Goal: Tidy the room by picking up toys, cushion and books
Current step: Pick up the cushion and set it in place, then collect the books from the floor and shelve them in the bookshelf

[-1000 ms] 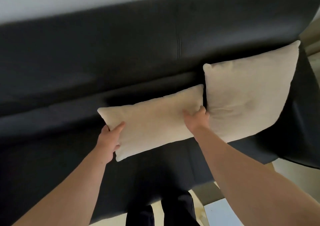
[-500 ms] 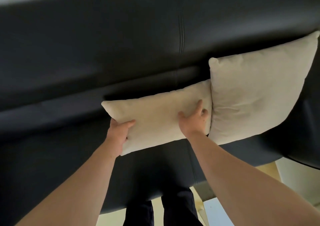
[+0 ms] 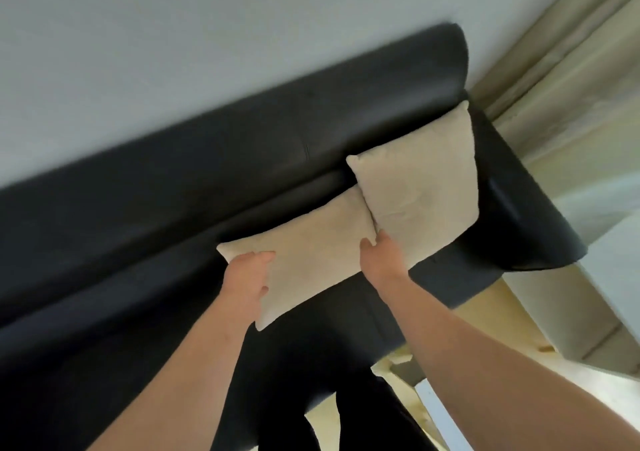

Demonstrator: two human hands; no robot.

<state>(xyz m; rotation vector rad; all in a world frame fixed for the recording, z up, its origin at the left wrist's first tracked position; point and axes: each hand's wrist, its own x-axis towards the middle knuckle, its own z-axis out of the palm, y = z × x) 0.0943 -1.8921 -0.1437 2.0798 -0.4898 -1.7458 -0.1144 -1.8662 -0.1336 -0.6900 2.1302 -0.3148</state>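
Fingers of the left hand are hidden behind the edge of the held cushion; only the thumb shows. Fingertips of the right hand are hidden in the seam against the second cushion, whose corner at this grip is covered. Both forearms are cut off by the lower edge. The sofa runs out of frame beyond the left grip. The curtain, past the right grip, is blurred and cut off.

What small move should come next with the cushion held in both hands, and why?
Probably tip the held cushion up against the backrest: left hand and right hand grip its ends, and it lies low while the neighbouring cushion leans upright.
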